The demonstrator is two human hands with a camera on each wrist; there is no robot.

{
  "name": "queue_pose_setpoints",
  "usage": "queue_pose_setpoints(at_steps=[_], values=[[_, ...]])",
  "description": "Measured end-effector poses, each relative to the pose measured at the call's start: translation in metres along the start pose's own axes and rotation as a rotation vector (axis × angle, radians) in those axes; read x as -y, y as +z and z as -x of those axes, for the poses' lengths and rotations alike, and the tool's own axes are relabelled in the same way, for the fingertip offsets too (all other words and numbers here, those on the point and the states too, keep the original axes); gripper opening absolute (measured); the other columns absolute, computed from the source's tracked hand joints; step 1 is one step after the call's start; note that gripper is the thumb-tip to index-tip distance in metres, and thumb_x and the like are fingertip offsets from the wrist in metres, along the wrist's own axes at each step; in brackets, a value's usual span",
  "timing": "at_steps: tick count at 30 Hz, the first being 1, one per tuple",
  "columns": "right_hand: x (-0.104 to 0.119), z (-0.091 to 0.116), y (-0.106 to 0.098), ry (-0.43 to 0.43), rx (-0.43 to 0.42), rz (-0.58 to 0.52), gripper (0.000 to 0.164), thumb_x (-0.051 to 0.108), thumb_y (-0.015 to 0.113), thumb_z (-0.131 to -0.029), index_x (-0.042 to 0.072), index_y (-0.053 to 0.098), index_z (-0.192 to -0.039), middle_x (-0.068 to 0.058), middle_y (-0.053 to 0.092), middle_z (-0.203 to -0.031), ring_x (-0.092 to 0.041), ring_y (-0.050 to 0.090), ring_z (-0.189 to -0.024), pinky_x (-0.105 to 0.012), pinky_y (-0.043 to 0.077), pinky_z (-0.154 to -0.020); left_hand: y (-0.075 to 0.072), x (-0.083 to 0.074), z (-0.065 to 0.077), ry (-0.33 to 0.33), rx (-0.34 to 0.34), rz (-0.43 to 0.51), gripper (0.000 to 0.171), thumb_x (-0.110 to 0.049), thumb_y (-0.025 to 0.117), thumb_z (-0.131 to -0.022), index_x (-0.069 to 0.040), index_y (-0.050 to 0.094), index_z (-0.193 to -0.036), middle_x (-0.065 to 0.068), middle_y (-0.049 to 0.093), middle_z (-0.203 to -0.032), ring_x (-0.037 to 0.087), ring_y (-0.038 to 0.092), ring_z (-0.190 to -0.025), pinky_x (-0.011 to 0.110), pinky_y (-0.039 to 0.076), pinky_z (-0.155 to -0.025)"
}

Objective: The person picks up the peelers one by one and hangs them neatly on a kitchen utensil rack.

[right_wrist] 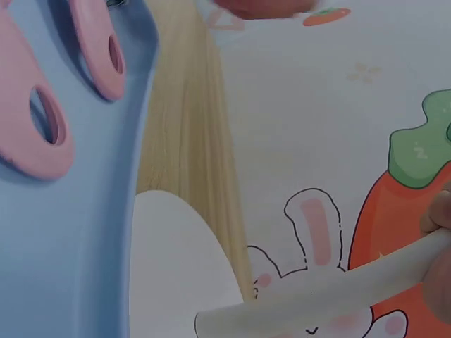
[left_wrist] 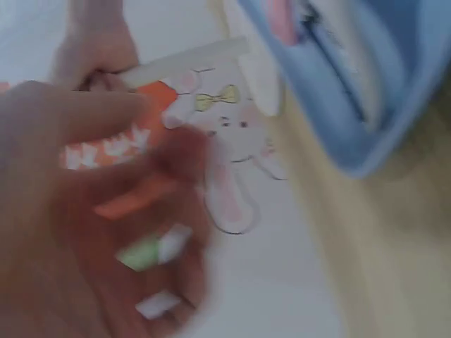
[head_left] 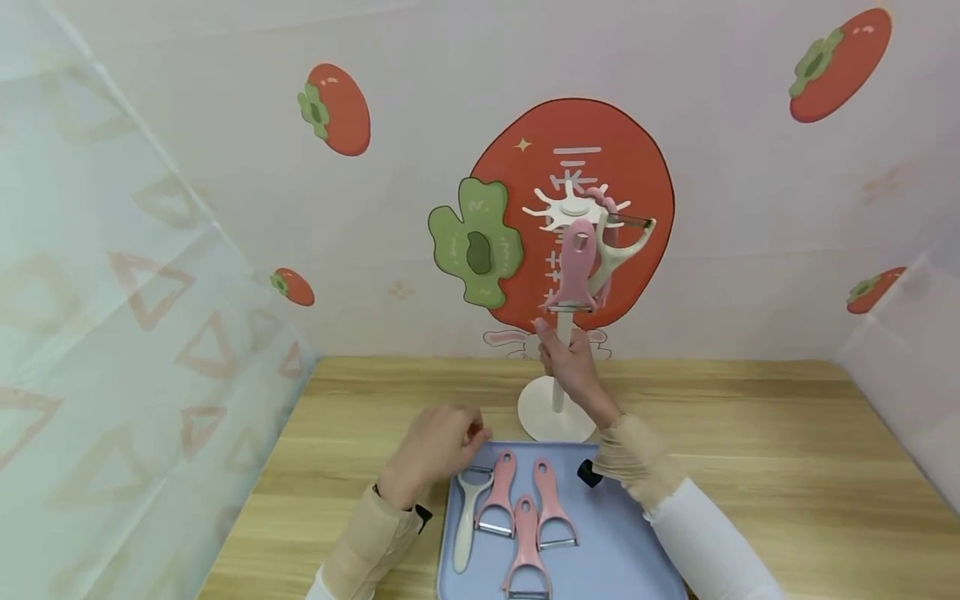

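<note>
My right hand (head_left: pixel 572 365) grips the pole of a white rotating-style stand (head_left: pixel 575 210), whose round base (head_left: pixel 542 410) rests on the wood table. A pink peeler (head_left: pixel 577 262) and a white peeler (head_left: pixel 618 254) hang from the stand's prongs, with more pink partly hidden behind them. Over the back left corner of a blue tray (head_left: pixel 600 533), my left hand (head_left: pixel 438 442) hovers with loosely curled fingers and holds nothing. In the tray, below it, lie a white peeler (head_left: pixel 466 529) and pink peelers (head_left: pixel 527 533). The left wrist view is blurred.
The wood table (head_left: pixel 765 467) extends to both sides of the tray. A printed cloth backdrop (head_left: pixel 720 192) stands behind the stand, and a patterned cloth wall (head_left: pixel 112 292) rises at the left. The tray's back rim (head_left: pixel 495 443) lies close in front of the stand's base.
</note>
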State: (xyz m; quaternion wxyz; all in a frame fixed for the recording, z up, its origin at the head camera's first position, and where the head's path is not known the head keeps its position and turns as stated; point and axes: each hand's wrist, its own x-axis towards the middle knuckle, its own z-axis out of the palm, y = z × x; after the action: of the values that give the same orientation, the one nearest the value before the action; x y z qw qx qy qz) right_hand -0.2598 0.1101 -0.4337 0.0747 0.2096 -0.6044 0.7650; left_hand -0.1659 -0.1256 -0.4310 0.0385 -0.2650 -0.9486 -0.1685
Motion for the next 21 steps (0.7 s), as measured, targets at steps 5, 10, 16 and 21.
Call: queue_pose_setpoints(at_steps=[5,10,16,21], values=[[-0.003,-0.001,0.001,0.01,-0.039,-0.004,0.059,0.026,0.059,-0.105,0.008,0.039,-0.053,0.006,0.033,-0.044,-0.008,0.028,-0.037,-0.023,0.021,-0.037,-0.012,-0.012,0.014,-0.123,0.145,-0.143,0.024,-0.034,0.069,-0.095,-0.011,0.067,-0.089,-0.001,0.065,-0.079,0.015,0.06,-0.069,0.036,0.051,-0.063],[-0.001,-0.002,0.0,-0.005,-0.062,0.001,0.06,0.024,0.059,-0.105,0.007,0.037,-0.052,0.007,0.033,-0.043,-0.007,0.027,-0.036,-0.022,0.021,-0.036,-0.016,-0.024,0.017,-0.243,0.27,-0.159,0.037,-0.04,0.066,-0.096,-0.004,0.065,-0.105,0.009,0.068,-0.087,0.021,0.064,-0.075,0.044,0.056,-0.066],[-0.002,-0.001,0.001,0.0,-0.075,0.013,0.059,0.025,0.058,-0.105,0.009,0.038,-0.051,0.007,0.033,-0.043,-0.006,0.028,-0.036,-0.021,0.022,-0.037,-0.012,-0.033,0.023,-0.295,0.301,-0.203,0.042,-0.043,0.073,-0.09,-0.002,0.066,-0.1,0.008,0.063,-0.074,0.018,0.058,-0.062,0.042,0.055,-0.06],[-0.004,0.001,0.004,-0.002,-0.112,0.012,0.06,0.025,0.062,-0.103,0.011,0.038,-0.05,0.009,0.034,-0.042,-0.005,0.028,-0.035,-0.02,0.022,-0.036,-0.008,-0.038,0.027,-0.318,0.339,-0.256,0.043,-0.046,0.08,-0.082,-0.005,0.065,-0.087,0.003,0.057,-0.068,0.015,0.054,-0.06,0.04,0.054,-0.06]])
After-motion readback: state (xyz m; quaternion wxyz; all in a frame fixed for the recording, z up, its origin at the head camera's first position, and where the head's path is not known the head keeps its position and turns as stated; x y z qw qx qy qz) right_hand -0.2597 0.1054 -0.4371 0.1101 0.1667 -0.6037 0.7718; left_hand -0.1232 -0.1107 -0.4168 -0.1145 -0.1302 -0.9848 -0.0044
